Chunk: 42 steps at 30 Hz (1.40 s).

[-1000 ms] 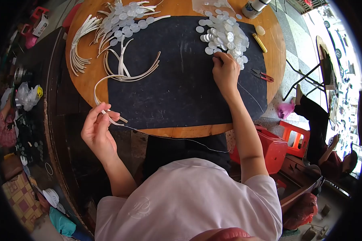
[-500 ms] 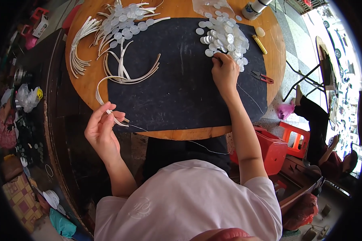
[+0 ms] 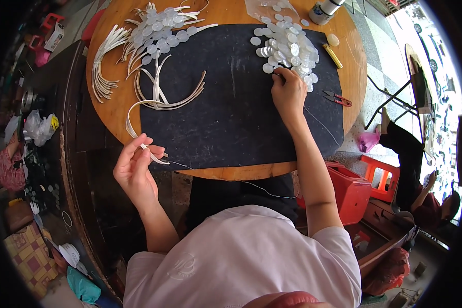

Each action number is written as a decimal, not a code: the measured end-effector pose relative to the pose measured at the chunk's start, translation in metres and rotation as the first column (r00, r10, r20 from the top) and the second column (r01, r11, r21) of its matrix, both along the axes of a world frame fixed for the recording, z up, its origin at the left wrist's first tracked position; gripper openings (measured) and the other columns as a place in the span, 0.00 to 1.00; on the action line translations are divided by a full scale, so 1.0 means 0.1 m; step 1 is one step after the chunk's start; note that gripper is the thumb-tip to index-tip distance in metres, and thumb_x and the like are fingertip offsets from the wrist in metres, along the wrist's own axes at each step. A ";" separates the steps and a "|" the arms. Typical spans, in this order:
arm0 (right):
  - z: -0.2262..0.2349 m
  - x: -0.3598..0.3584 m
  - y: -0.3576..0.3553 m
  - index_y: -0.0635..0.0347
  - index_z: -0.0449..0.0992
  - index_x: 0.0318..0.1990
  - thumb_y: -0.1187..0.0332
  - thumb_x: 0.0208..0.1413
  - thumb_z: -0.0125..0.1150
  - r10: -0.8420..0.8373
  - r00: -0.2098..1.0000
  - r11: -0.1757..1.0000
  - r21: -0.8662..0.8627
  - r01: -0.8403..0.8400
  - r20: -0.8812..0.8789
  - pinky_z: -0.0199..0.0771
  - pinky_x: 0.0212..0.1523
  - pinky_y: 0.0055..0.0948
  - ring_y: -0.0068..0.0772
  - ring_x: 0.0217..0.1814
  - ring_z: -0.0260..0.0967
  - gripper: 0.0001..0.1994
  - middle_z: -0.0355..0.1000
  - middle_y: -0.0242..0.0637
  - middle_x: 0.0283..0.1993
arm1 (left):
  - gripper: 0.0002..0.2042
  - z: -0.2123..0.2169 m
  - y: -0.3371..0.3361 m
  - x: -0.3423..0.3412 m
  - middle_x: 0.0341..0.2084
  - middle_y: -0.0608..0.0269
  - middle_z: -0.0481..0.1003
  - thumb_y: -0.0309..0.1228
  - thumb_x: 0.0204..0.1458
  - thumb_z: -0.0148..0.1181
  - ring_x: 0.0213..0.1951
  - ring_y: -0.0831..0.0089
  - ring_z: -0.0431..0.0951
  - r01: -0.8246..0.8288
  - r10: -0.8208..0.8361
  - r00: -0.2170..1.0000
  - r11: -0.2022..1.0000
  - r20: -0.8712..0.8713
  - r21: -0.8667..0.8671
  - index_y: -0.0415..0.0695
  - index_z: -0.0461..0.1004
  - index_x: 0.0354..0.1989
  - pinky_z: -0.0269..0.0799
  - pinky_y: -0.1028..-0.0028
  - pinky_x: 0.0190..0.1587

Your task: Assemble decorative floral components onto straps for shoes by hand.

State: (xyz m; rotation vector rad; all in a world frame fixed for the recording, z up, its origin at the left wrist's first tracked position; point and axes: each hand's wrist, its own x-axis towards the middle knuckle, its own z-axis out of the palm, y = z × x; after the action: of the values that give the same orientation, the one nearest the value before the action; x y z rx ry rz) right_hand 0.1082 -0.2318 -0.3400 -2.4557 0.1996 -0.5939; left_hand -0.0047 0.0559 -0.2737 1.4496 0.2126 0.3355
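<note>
Between the fingertips of my left hand (image 3: 137, 172), at the table's near left edge, is a curved white strip (image 3: 130, 115). A thin pale thread (image 3: 182, 165) runs from near that hand over the mat's front edge. My right hand (image 3: 291, 96) is closed in a pinch at the near edge of a pile of translucent round discs (image 3: 292, 49); what its fingertips hold, if anything, is hidden. More curved strips (image 3: 177, 105) lie loose on the dark mat (image 3: 226, 128).
Bundled pale strips (image 3: 105, 61) and strips with discs attached (image 3: 164, 25) lie at the far left. Right of the disc pile are red-handled thread snips (image 3: 339, 98), a yellow lighter (image 3: 332, 55) and a cylindrical container (image 3: 322, 13). A red stool (image 3: 344, 192) stands beside me.
The whole view has shifted slightly. My left hand keeps the strip with little movement, and my right hand stays pinched at the disc pile.
</note>
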 end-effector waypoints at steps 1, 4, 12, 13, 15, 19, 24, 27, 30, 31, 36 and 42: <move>-0.01 0.00 -0.01 0.61 0.75 0.33 0.74 0.44 0.55 -0.010 1.000 1.000 0.006 0.010 -0.002 0.67 0.32 0.39 0.48 0.29 0.69 0.07 0.70 0.44 0.27 | 0.12 0.00 -0.01 0.00 0.31 0.52 0.74 0.15 0.46 0.49 0.27 0.68 0.77 -0.002 0.002 1.000 1.000 -0.004 -0.002 0.31 0.71 0.40 0.74 0.75 0.31; -0.02 0.04 0.01 0.61 0.74 0.37 0.75 0.44 0.55 -0.022 1.000 0.999 0.024 0.022 0.004 0.67 0.32 0.40 0.48 0.30 0.69 0.10 0.70 0.45 0.28 | 0.12 0.01 -0.01 0.02 0.30 0.52 0.74 0.15 0.46 0.49 0.27 0.68 0.77 -0.001 0.001 1.000 1.000 -0.001 -0.005 0.31 0.71 0.40 0.74 0.74 0.32; -0.13 0.16 0.07 0.59 0.72 0.48 0.79 0.46 0.46 0.080 0.997 0.979 -0.189 -0.078 0.000 0.65 0.35 0.40 0.49 0.33 0.65 0.19 0.65 0.46 0.29 | 0.09 0.05 -0.13 -0.07 0.31 0.58 0.70 0.17 0.49 0.48 0.29 0.69 0.77 0.177 -0.182 0.983 0.970 -0.012 -0.168 0.33 0.72 0.38 0.74 0.75 0.34; -0.24 0.15 -0.09 0.57 0.71 0.49 0.80 0.45 0.45 0.101 0.994 0.966 -0.242 -0.089 0.040 0.65 0.35 0.40 0.49 0.31 0.65 0.21 0.65 0.47 0.30 | 0.09 0.04 -0.23 -0.07 0.30 0.58 0.70 0.16 0.48 0.49 0.30 0.68 0.76 0.225 -0.232 0.973 0.953 -0.013 -0.204 0.31 0.72 0.38 0.74 0.72 0.34; -0.44 0.19 -0.36 0.55 0.71 0.49 0.80 0.44 0.46 0.117 0.985 0.914 -0.401 -0.059 0.124 0.65 0.32 0.42 0.50 0.31 0.65 0.22 0.64 0.48 0.30 | 0.10 -0.02 -0.32 -0.04 0.30 0.59 0.68 0.14 0.48 0.46 0.30 0.70 0.76 0.345 -0.347 0.937 0.894 0.046 -0.286 0.32 0.71 0.38 0.73 0.76 0.32; -0.26 0.29 -0.03 0.57 0.71 0.48 0.81 0.44 0.47 0.126 0.992 0.907 -0.406 -0.109 0.015 0.64 0.36 0.42 0.50 0.36 0.66 0.21 0.63 0.47 0.30 | 0.11 0.09 -0.33 -0.20 0.29 0.60 0.68 0.13 0.47 0.45 0.30 0.71 0.76 0.299 -0.288 0.954 0.932 0.081 -0.204 0.32 0.71 0.37 0.73 0.76 0.31; -0.26 0.38 -0.05 0.61 0.71 0.47 0.83 0.44 0.46 0.155 0.987 0.900 -0.416 -0.128 0.032 0.64 0.39 0.43 0.50 0.38 0.65 0.20 0.64 0.51 0.35 | 0.11 0.17 -0.29 -0.40 0.29 0.60 0.68 0.14 0.46 0.46 0.29 0.71 0.76 0.261 -0.261 0.965 0.944 0.029 -0.201 0.32 0.71 0.37 0.73 0.75 0.32; -0.25 0.34 -0.09 0.63 0.71 0.47 0.84 0.44 0.45 0.223 0.972 0.902 -0.394 -0.175 0.079 0.64 0.40 0.43 0.50 0.38 0.65 0.20 0.64 0.52 0.38 | 0.11 0.15 -0.28 -0.48 0.30 0.60 0.69 0.14 0.45 0.46 0.30 0.71 0.76 0.235 -0.242 0.970 0.944 -0.002 -0.232 0.32 0.71 0.37 0.73 0.75 0.34; -0.23 0.13 -0.18 0.64 0.71 0.47 0.84 0.45 0.44 0.288 0.917 0.943 -0.251 -0.220 0.276 0.64 0.39 0.42 0.52 0.37 0.64 0.19 0.64 0.51 0.38 | 0.11 0.15 -0.37 -0.53 0.31 0.59 0.69 0.15 0.45 0.47 0.31 0.70 0.76 0.232 -0.246 0.969 0.932 -0.018 -0.277 0.31 0.71 0.37 0.73 0.74 0.35; -0.12 -0.06 -0.15 0.64 0.71 0.47 0.84 0.45 0.44 0.274 0.921 0.945 -0.253 -0.205 0.277 0.64 0.39 0.42 0.52 0.37 0.64 0.19 0.64 0.51 0.38 | 0.10 0.16 -0.42 -0.54 0.31 0.59 0.70 0.16 0.45 0.47 0.32 0.70 0.76 0.234 -0.241 0.971 0.936 0.008 -0.263 0.31 0.71 0.37 0.72 0.74 0.36; 0.77 -1.37 0.37 0.66 0.70 0.46 0.82 0.48 0.43 0.402 0.848 0.898 0.034 -0.439 0.346 0.64 0.38 0.40 0.51 0.39 0.64 0.17 0.63 0.51 0.38 | 0.09 0.32 -0.71 -0.63 0.33 0.58 0.70 0.19 0.47 0.49 0.34 0.70 0.76 0.295 -0.286 0.955 0.912 0.074 -0.286 0.31 0.71 0.36 0.72 0.75 0.38; 0.91 -1.94 0.42 0.69 0.70 0.45 0.84 0.44 0.44 0.516 0.730 0.796 0.065 -0.602 0.448 0.66 0.33 0.32 0.46 0.32 0.64 0.18 0.62 0.50 0.35 | 0.08 0.45 -1.06 -0.75 0.31 0.60 0.72 0.24 0.51 0.52 0.36 0.72 0.76 0.437 -0.432 0.898 0.861 0.077 -0.260 0.34 0.73 0.36 0.71 0.78 0.37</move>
State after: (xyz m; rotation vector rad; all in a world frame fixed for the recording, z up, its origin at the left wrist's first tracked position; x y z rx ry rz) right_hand -0.0855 -0.1903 -0.2491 -1.9729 -0.6156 -0.7435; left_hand -0.0799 -0.0504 -0.2288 1.1794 -0.0851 -0.0541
